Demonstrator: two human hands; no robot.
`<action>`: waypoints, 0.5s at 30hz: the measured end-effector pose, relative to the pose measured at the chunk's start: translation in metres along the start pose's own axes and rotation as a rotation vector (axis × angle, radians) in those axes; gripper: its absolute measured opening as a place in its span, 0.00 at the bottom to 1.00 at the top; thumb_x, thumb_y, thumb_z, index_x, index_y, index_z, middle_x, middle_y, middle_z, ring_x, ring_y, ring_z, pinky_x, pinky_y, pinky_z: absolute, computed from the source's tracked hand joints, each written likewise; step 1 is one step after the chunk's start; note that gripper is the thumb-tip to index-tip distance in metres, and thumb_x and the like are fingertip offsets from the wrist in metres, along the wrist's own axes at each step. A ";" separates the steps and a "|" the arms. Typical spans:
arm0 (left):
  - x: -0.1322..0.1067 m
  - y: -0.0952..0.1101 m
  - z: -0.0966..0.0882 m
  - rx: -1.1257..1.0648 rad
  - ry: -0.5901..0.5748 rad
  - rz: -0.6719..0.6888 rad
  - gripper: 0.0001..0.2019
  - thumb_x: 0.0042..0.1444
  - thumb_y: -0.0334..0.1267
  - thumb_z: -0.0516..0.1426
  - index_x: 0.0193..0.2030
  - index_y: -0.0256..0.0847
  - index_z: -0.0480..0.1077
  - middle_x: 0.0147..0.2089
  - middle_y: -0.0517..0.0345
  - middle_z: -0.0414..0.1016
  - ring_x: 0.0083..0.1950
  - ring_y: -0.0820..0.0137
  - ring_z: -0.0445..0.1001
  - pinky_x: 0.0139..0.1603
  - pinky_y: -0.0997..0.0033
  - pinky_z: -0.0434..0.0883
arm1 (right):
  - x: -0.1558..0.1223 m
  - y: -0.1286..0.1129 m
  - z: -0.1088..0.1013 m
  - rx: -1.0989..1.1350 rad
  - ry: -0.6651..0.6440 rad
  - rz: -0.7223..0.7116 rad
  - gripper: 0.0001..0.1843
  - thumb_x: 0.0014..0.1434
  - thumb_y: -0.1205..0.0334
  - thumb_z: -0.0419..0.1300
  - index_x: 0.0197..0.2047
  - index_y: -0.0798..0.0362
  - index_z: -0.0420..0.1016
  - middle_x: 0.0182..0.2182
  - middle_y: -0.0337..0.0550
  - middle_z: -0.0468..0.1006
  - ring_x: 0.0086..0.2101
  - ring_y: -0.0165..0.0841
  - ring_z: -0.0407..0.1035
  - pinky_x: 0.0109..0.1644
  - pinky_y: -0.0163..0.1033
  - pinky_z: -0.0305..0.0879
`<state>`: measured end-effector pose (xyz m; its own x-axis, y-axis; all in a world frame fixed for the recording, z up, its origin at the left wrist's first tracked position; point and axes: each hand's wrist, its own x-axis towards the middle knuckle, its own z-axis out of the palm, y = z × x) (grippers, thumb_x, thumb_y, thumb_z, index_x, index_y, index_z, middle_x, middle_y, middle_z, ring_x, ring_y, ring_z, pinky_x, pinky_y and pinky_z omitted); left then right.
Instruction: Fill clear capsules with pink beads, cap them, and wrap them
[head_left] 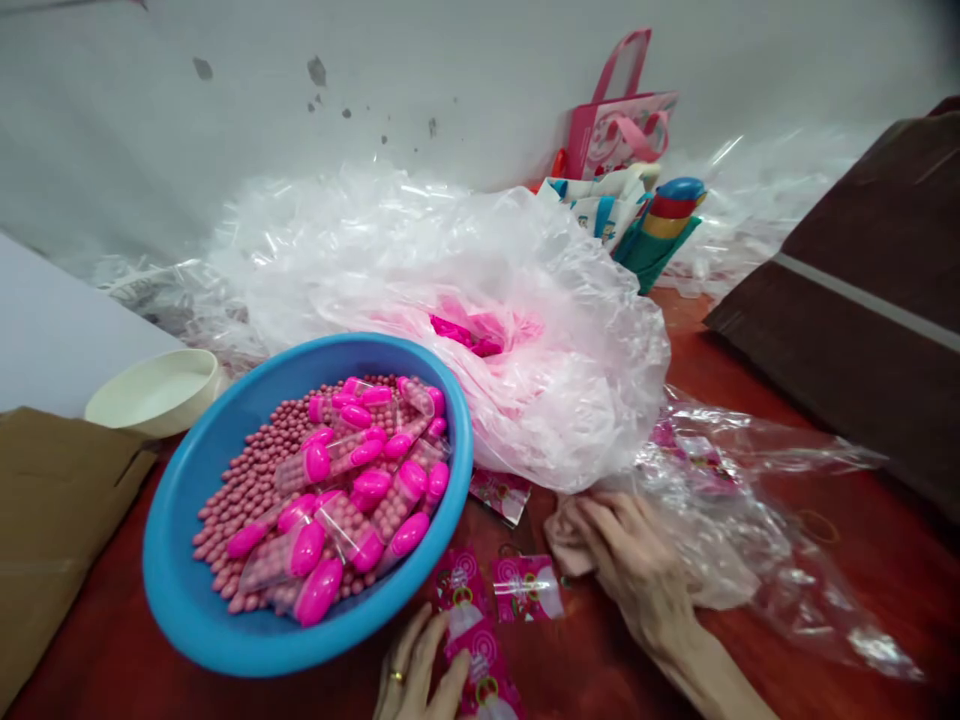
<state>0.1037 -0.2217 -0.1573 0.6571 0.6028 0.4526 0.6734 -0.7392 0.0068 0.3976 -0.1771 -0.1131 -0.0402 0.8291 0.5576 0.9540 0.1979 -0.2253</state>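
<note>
My left hand (pixel 420 668), with a ring on one finger, lies at the bottom edge, its fingers against a pink printed sachet (pixel 480 665). Another sachet (pixel 527 589) lies just above it. My right hand (pixel 630 560) grips a crumpled pale pink cloth (pixel 570 535) on a clear plastic sheet (pixel 739 540). To the left stands a blue plastic basin (pixel 180 560) holding loose pink beads (pixel 251 490) and several bright pink capsule-shaped containers (pixel 319 590) filled with beads, some in clear wrappers. Neither hand touches the basin.
A large crumpled clear plastic bag (pixel 525 400) with pink items inside sits behind the basin on the red tabletop (pixel 825 620). Around it are a white bowl (pixel 154 392), brown cardboard (pixel 52 530), a dark brown cushion (pixel 862 280) and a pink tote bag (pixel 619 120).
</note>
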 end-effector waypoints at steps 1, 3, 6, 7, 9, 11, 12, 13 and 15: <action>-0.001 -0.003 0.001 -0.020 0.000 0.023 0.12 0.62 0.43 0.51 0.43 0.43 0.74 0.47 0.46 0.78 0.49 0.56 0.76 0.43 0.61 0.77 | 0.003 0.005 0.001 -0.030 0.021 0.029 0.16 0.67 0.62 0.46 0.36 0.57 0.74 0.32 0.51 0.74 0.33 0.39 0.65 0.36 0.42 0.64; -0.001 -0.009 0.001 -0.055 -0.018 0.055 0.11 0.60 0.40 0.53 0.45 0.41 0.74 0.51 0.44 0.76 0.53 0.54 0.74 0.45 0.61 0.77 | 0.007 0.010 0.000 -0.063 0.047 0.065 0.16 0.67 0.62 0.47 0.37 0.58 0.74 0.32 0.53 0.73 0.33 0.41 0.63 0.35 0.45 0.64; 0.004 -0.015 -0.006 -0.088 -0.061 0.070 0.12 0.59 0.34 0.54 0.48 0.38 0.72 0.55 0.41 0.72 0.58 0.53 0.69 0.50 0.59 0.75 | 0.004 0.000 -0.007 -0.056 0.078 0.078 0.12 0.65 0.64 0.51 0.41 0.60 0.73 0.37 0.55 0.73 0.38 0.44 0.63 0.41 0.49 0.65; 0.005 -0.015 -0.008 -0.103 -0.075 0.066 0.13 0.59 0.33 0.54 0.49 0.37 0.72 0.56 0.40 0.71 0.59 0.53 0.68 0.51 0.59 0.75 | 0.001 -0.008 -0.010 -0.042 0.090 0.076 0.10 0.64 0.65 0.53 0.44 0.60 0.72 0.40 0.57 0.73 0.41 0.45 0.63 0.45 0.52 0.64; 0.008 -0.016 -0.011 -0.139 -0.092 0.042 0.15 0.58 0.30 0.53 0.51 0.36 0.71 0.57 0.40 0.71 0.61 0.53 0.66 0.52 0.59 0.74 | -0.009 -0.025 -0.014 0.015 0.088 0.052 0.11 0.62 0.67 0.56 0.48 0.57 0.71 0.43 0.55 0.73 0.45 0.45 0.64 0.50 0.54 0.62; 0.010 -0.016 -0.011 -0.181 -0.102 0.022 0.16 0.57 0.27 0.53 0.52 0.35 0.70 0.58 0.39 0.70 0.63 0.53 0.64 0.53 0.58 0.74 | -0.021 -0.041 -0.012 0.104 0.039 0.015 0.10 0.62 0.66 0.57 0.47 0.53 0.71 0.39 0.48 0.74 0.41 0.39 0.68 0.47 0.45 0.67; 0.010 -0.016 -0.011 -0.201 -0.098 0.013 0.17 0.57 0.25 0.53 0.53 0.35 0.70 0.59 0.39 0.70 0.64 0.54 0.63 0.53 0.58 0.73 | -0.027 -0.048 -0.009 0.143 0.013 0.012 0.09 0.63 0.65 0.56 0.46 0.53 0.72 0.37 0.47 0.75 0.39 0.37 0.69 0.43 0.41 0.69; 0.011 -0.016 -0.010 -0.219 -0.085 0.007 0.18 0.56 0.23 0.52 0.53 0.35 0.69 0.59 0.40 0.70 0.64 0.54 0.62 0.54 0.59 0.73 | -0.032 -0.053 -0.004 0.171 -0.002 0.027 0.09 0.64 0.64 0.54 0.45 0.53 0.73 0.36 0.47 0.75 0.37 0.36 0.70 0.40 0.39 0.70; 0.011 -0.015 -0.008 -0.258 -0.063 0.000 0.21 0.54 0.20 0.51 0.53 0.35 0.69 0.59 0.40 0.70 0.65 0.55 0.61 0.55 0.59 0.73 | -0.039 -0.057 0.006 0.212 -0.016 0.093 0.11 0.65 0.62 0.51 0.42 0.55 0.74 0.36 0.50 0.75 0.37 0.38 0.71 0.38 0.41 0.71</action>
<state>0.0982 -0.2062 -0.1454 0.6823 0.6146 0.3960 0.5702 -0.7863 0.2379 0.3429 -0.2177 -0.1264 0.0391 0.8566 0.5144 0.8698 0.2242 -0.4395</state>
